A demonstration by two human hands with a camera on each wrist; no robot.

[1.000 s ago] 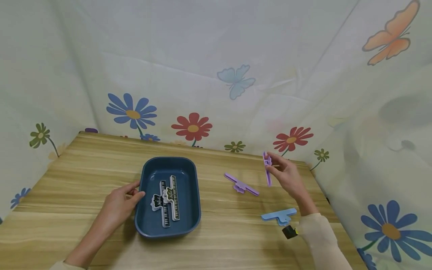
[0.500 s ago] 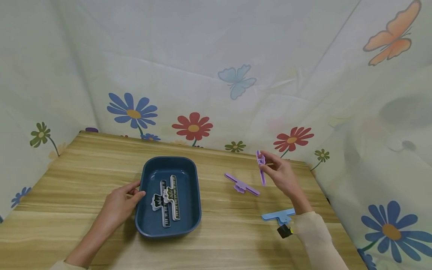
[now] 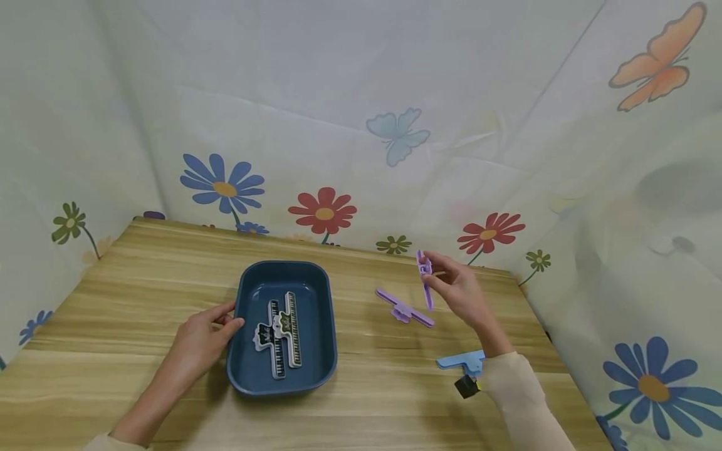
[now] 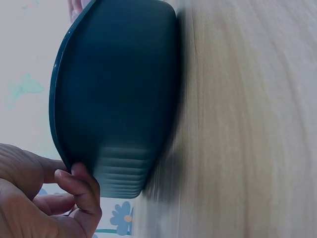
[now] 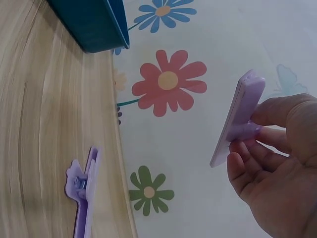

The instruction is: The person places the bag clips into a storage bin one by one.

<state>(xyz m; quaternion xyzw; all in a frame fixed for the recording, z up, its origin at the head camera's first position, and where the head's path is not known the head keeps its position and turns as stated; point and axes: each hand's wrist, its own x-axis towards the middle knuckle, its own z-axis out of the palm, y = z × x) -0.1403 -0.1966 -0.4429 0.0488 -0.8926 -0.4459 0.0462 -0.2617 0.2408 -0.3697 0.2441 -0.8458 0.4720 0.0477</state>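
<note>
My left hand (image 3: 197, 344) pinches the left rim of a dark blue rectangular tray (image 3: 324, 369), thumb over the edge and fingers outside. Two clips with a piano-key pattern, a left one (image 3: 275, 351) and a right one (image 3: 292, 338), lie side by side in the tray. My right hand (image 3: 459, 291) pinches a purple clip (image 5: 237, 119) by its handle and holds it raised, its long bar nearly upright. A second purple clip (image 3: 403, 308) lies slanted on the table, left of and below that hand. The blue clip (image 3: 459, 361) lies nearer, partly covered by the right sleeve.
The wood-grain table (image 3: 383, 401) ends at a back edge against a pale curtain (image 3: 316, 125) printed with flowers and butterflies. A small black block (image 3: 467, 386) shows at the right wrist, overlapping the blue clip.
My right hand has moved left with the purple clip, over toward the one lying on the table. The left hand and the tray stay in place.
</note>
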